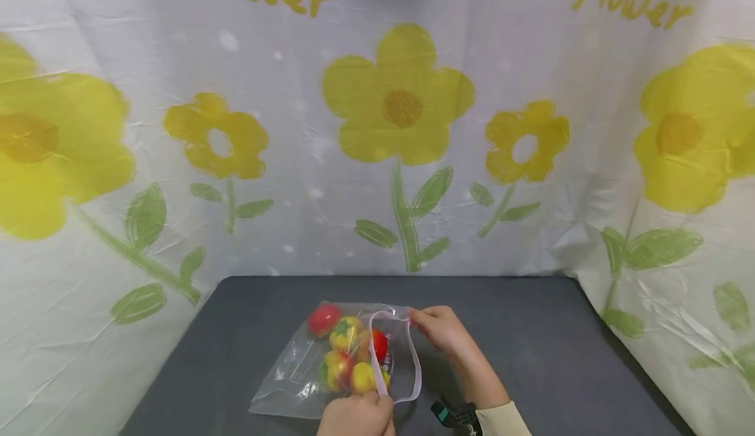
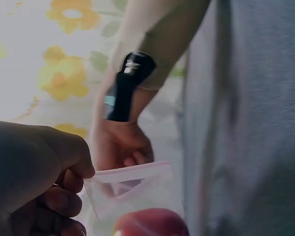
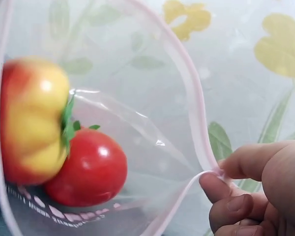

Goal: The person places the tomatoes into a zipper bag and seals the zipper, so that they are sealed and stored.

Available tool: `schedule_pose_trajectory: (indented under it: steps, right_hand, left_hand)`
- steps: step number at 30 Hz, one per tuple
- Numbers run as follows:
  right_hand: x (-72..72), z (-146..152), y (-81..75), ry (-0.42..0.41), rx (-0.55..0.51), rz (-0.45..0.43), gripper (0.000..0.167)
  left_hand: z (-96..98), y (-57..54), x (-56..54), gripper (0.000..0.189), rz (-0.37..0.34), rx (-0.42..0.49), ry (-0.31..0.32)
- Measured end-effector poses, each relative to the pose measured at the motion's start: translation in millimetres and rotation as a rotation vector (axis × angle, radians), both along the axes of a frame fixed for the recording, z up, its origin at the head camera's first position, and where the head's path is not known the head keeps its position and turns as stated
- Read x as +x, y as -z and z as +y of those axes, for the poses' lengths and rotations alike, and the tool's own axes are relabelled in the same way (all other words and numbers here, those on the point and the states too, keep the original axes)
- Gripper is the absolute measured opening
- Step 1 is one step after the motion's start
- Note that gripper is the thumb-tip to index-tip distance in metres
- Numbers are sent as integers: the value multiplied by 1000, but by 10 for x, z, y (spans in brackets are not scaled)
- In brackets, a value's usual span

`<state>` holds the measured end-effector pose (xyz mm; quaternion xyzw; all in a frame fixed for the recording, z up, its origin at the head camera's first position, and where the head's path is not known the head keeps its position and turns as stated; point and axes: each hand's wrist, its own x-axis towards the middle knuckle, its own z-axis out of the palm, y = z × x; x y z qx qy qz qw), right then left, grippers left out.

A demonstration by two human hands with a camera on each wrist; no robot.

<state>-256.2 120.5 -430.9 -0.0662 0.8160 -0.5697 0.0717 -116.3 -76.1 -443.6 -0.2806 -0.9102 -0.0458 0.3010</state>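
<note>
A clear zip bag [image 1: 283,390] with a pale pink rim [image 1: 418,374] lies tilted on the dark table, its mouth spread wide toward the right. Inside are several fruits and vegetables: a red tomato [image 3: 96,169], a yellow-and-red bell pepper [image 3: 37,123] with a green stem end, and another red one [image 1: 324,320] at the far corner. My left hand [image 1: 356,415] pinches the near side of the rim. With thumb and finger, my right hand [image 1: 442,331] pinches the rim's far right corner. Part of the contents is veiled by the plastic.
The dark grey table [image 1: 507,318] stretches out on both sides of the bag. A white curtain [image 1: 295,226] printed with yellow flowers closes off the back and both sides. A black band [image 1: 457,416] sits around the right wrist.
</note>
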Motion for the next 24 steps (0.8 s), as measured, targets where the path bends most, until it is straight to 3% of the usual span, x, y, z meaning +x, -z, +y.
schedule_pose_trajectory:
  steps: [2,5,9,17,24]
  right_hand:
    - [-11,-36,-93,10,11,6,40]
    - [-41,-105,-291,9,65,55,39]
    - [-103,-218,-596,-40,176,132,41]
    - [-261,-122,-1050,-131,319,184,40]
    - [-387,102,-1314,-127,396,236,35]
  left_hand:
    - [-53,-40,6,32,161,65,34]
    - [-131,-163,41,34,227,146,74]
    - [-239,-357,126,37,204,208,69]
    - [-162,-606,199,37,232,302,74]
    - [-15,-727,318,38,54,311,94]
